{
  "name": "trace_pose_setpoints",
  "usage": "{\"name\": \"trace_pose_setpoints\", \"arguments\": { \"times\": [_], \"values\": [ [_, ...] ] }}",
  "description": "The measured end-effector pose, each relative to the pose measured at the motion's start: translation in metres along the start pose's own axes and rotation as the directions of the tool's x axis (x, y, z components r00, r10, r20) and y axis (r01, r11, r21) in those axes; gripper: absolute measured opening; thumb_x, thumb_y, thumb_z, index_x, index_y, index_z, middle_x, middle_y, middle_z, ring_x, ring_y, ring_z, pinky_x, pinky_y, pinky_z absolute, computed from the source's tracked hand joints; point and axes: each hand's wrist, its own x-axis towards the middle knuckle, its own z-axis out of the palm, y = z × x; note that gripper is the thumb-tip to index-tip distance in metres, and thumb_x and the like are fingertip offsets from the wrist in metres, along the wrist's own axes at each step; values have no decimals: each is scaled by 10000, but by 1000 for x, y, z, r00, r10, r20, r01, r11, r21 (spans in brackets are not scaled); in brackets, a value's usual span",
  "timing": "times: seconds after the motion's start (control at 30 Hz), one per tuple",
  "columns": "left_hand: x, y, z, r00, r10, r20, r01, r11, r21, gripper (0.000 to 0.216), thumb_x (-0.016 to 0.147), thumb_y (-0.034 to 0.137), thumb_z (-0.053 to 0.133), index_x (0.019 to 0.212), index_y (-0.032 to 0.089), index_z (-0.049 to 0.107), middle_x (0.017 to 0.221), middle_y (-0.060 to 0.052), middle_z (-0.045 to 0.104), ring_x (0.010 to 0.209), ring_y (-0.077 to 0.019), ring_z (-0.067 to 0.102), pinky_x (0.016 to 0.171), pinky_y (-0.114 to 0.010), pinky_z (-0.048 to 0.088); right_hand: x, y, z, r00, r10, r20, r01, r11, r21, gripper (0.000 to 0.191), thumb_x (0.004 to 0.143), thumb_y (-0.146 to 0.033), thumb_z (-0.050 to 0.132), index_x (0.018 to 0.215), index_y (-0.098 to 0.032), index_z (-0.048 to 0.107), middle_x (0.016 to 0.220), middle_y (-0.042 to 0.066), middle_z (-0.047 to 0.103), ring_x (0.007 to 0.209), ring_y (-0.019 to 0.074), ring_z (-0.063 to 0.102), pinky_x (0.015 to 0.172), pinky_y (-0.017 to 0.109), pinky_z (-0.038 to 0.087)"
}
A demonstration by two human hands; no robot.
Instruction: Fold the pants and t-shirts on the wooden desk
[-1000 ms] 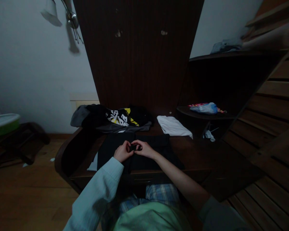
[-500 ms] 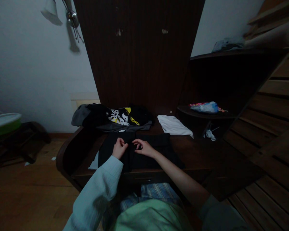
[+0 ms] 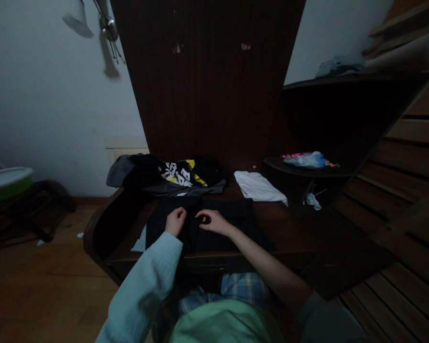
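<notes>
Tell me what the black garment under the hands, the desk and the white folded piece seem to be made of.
Black garment: probably woven cloth, matte; it lies flat with soft folds, though dim light hides the weave. Desk: dark wood or veneer, slightly glossy by its sheen. White folded piece: thin cotton-like fabric, matte, creased at the fold.

My left hand (image 3: 176,221) loosely fisted, knuckles up, my right hand (image 3: 213,222) just beside it, thumb and forefinger pinched.
</notes>
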Motion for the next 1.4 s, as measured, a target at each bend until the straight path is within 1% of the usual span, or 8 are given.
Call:
{"name": "trace_pose_setpoints", "arguments": {
  "times": [0.17,0.37,0.53,0.73,0.87,0.97,1.23,1.4],
  "values": [
    [-6,6,-2,984,139,110,-152,980,127,78,672,177,473,669,188,551,733,-11,569,751,-155,557,727,-258,411,7,-2,6,999,-43,-10,42,996,-84,142,604,-92,620,706,-190,637,802,3,607,709,123,551,681,250,424],
    [-3,27,-28,963,245,115,-265,941,212,180,650,121,481,781,195,580,826,-29,578,839,-177,559,780,-278,421,9,-7,9,977,-50,-209,47,999,-20,132,662,-88,549,693,-197,619,751,2,618,741,136,563,679,256,429],
    [-4,33,-31,960,243,141,-272,929,250,219,673,136,475,864,192,567,858,-34,576,830,-177,564,755,-272,430,10,-4,10,974,57,-218,-50,998,37,138,638,-76,533,685,-189,597,656,-19,599,643,124,560,615,235,425],
    [-18,22,-15,935,146,323,-229,945,235,455,750,289,495,1179,156,421,921,-68,609,855,-196,583,731,-289,454,9,0,12,972,120,-202,-102,990,98,159,595,-60,532,688,-189,539,622,-39,551,572,106,538,553,211,416],
    [-29,7,-10,913,292,286,-359,908,216,422,830,359,389,1200,160,434,1212,-115,497,1139,-210,436,941,-349,356,6,1,12,967,116,-227,-99,991,88,151,583,-72,542,665,-194,510,616,-39,536,574,107,521,561,215,416],
    [-37,-4,-5,873,322,366,-420,877,233,439,867,325,313,1272,166,364,1357,-101,351,1269,-214,260,1011,-421,252,6,1,12,964,137,-228,-111,986,123,144,583,-79,539,634,-199,476,571,-52,518,545,102,514,554,215,419],
    [-46,-2,-1,837,290,465,-469,818,334,601,849,491,289,1348,162,222,1411,-92,229,1304,-223,155,1020,-473,207,7,12,13,945,176,-276,-112,966,234,151,589,-93,510,692,-202,489,654,-40,577,587,104,547,573,222,436],
    [-47,-1,1,831,305,465,-501,774,387,614,838,531,276,1344,185,238,1413,-79,222,1300,-231,171,1011,-479,226,12,23,13,896,319,-307,-245,935,257,108,627,-100,502,645,-204,480,611,-45,566,617,115,577,615,242,462]
  ]
}}
